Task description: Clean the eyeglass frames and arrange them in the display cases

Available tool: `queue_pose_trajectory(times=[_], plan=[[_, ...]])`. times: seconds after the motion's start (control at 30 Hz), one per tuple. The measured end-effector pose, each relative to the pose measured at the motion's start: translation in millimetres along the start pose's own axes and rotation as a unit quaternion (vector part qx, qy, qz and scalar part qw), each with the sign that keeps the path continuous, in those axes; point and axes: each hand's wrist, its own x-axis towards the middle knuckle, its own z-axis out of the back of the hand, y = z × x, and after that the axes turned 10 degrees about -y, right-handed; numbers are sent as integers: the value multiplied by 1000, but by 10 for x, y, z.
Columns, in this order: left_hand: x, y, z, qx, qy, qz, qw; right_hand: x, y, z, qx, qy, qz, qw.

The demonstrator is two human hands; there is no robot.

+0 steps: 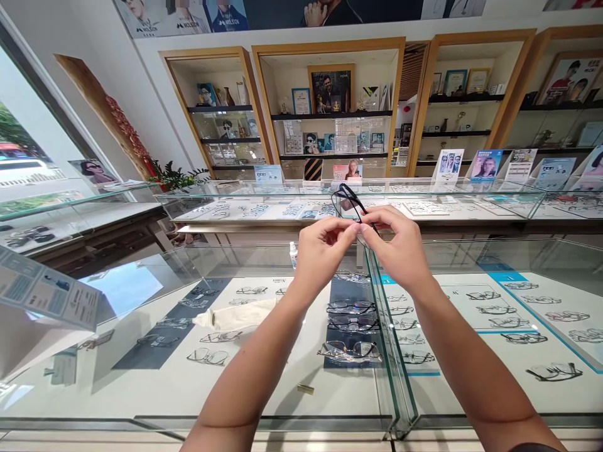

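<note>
Both my hands are raised over the glass display case, their fingertips meeting in front of me. A pair of dark-framed eyeglasses (349, 196) stands up on edge between them, lenses toward the top. My left hand (325, 248) pinches the lower part of the frame with thumb and forefinger. From the other side, my right hand (396, 245) grips the same frame with thumb and fingers. The exact spots they hold are partly covered by the fingertips. Below, a white cloth (235, 316) and a small white bottle (293, 255) lie near my left forearm.
The glass case (264, 402) holds several rows of eyeglasses, with a glass seam (387, 351) between its two sections. A folded leaflet stand (47, 289) is at the left. Farther back stand another display counter (264, 227) and wooden wall shelves (330, 44).
</note>
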Motion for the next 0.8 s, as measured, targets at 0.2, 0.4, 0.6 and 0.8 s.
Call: queue_pose_trajectory(times=[0.2,0.4,0.6,0.8], plan=[[20,40,15,-7,-7,29,1000,-40,38,-11,-54,4,19,998],[70,75,43,-16,-13,66,998,-56,54,-28,-43,19,15,999],[158,184,82,-18,24,103,994,-50,58,-29,-53,39,-6,998],[273,416,163,47,79,101,991,9,93,92,-103,79,-51,990]])
